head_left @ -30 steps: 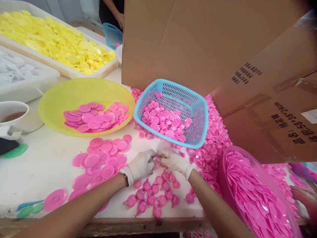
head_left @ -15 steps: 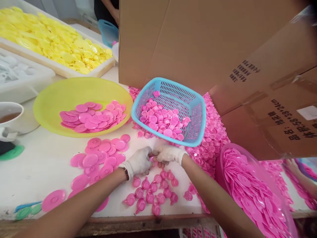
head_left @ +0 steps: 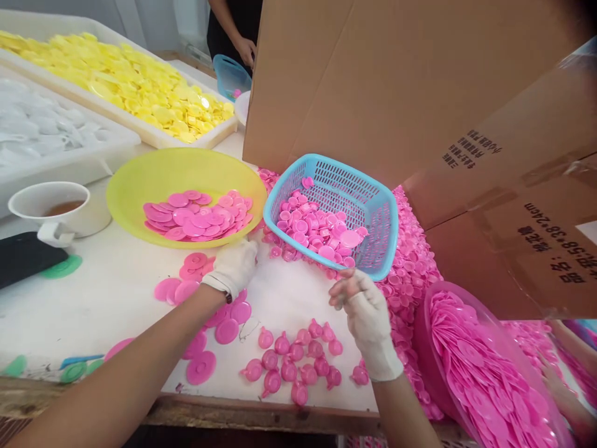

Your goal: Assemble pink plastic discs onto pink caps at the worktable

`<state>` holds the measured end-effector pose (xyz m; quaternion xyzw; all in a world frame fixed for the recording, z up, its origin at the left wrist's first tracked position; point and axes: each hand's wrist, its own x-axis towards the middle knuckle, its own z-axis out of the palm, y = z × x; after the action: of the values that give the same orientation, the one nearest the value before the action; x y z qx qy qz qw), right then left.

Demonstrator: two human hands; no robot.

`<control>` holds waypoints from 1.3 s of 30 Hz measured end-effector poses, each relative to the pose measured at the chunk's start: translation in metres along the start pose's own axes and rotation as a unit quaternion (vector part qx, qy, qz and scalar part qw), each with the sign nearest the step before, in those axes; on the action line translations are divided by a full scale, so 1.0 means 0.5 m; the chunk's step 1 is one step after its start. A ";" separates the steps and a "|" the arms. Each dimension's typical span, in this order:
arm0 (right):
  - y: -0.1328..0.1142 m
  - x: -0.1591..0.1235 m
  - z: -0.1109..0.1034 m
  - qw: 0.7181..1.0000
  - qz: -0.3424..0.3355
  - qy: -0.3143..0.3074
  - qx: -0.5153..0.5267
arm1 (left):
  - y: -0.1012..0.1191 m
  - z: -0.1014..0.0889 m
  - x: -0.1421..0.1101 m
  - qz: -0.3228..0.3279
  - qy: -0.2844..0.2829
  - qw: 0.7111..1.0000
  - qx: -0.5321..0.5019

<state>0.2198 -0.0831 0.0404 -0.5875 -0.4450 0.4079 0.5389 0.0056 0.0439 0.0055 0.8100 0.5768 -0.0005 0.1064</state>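
Note:
My left hand [head_left: 236, 264], in a white fingerless glove, reaches to the front rim of the yellow bowl [head_left: 135, 180], beside the pink discs [head_left: 227, 331] on the table. Its fingers are hidden behind the glove. My right hand [head_left: 364, 317], gloved alike, hovers just in front of the blue basket [head_left: 336, 165]; its bare fingers are loosely bent and slightly blurred, with nothing visible in them. Small pink toy cups [head_left: 298, 227] fill part of the basket. Several pink spouted pieces [head_left: 289, 371] lie between my forearms. More pink discs [head_left: 200, 214] are in the bowl.
Cardboard boxes [head_left: 354, 81] wall off the back right. Loose pink cups [head_left: 410, 274] heap beside the basket, near a pink tub [head_left: 431, 373] of discs. At left stand a white mug [head_left: 93, 211], a black flat object [head_left: 28, 258] and trays [head_left: 224, 130]. Other people's hands show at the edges.
My hands have parted from their meeting point before the basket. The left went up and left to the bowl; the right moved right. A larger round pink piece now lies atop the basket's cups.

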 end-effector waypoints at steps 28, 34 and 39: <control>0.110 0.029 0.098 0.933 0.242 -0.109 0.244 | 0.071 0.049 -0.037 0.082 -0.121 0.788 -0.598; 0.109 0.030 0.084 0.898 0.341 -0.135 0.244 | 0.080 0.053 -0.044 0.097 -0.166 0.772 -0.606; 0.093 0.023 0.077 0.927 0.321 -0.130 0.142 | 0.090 0.047 -0.052 0.040 -0.195 0.775 -0.600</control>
<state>0.1900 -0.0625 -0.0090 -0.5581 -0.2359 0.6909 0.3944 0.0419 0.0016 -0.0067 0.5871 0.3941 0.1916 0.6807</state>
